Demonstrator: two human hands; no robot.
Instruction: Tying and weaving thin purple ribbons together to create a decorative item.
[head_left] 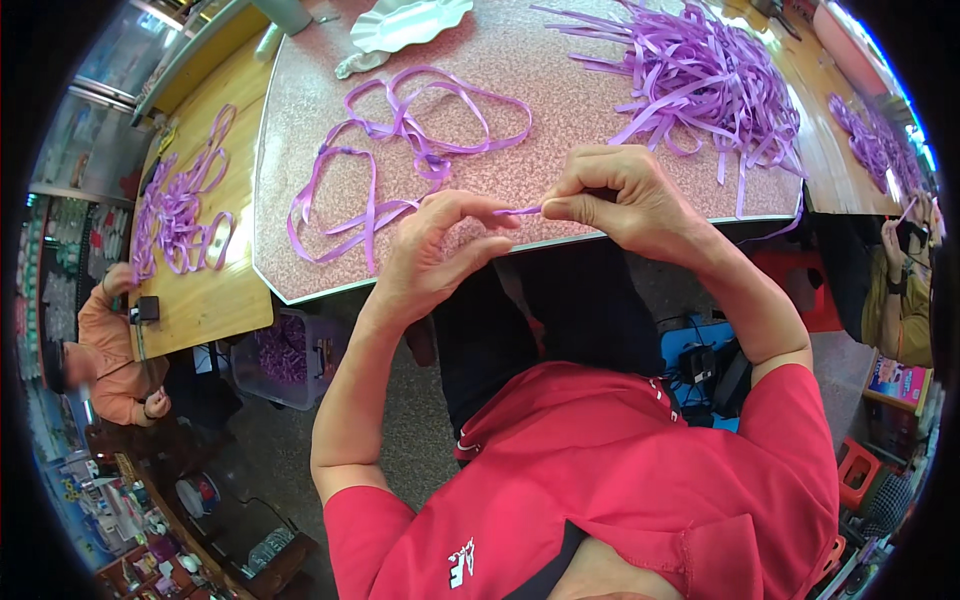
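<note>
Over the front edge of the speckled pink table (560,100), my right hand (625,195) pinches a short stretch of purple ribbon (520,211) between thumb and bent index finger. Its other end meets the index fingertip of my left hand (435,245). The left thumb and index finger stand apart, in a C shape. Just beyond that hand lie several looped purple ribbons (470,90), some with darker knots or joins. A big tangled heap of purple ribbons (700,85) lies at the far right of the table, its loose ends fanning out to the left.
A white scalloped dish (410,22) stands at the back. On the left, more ribbons (185,220) lie on a wooden table (225,310), with a person in orange (110,375) beside it. A clear bin (290,385) sits below. Another person (900,300) works at the right.
</note>
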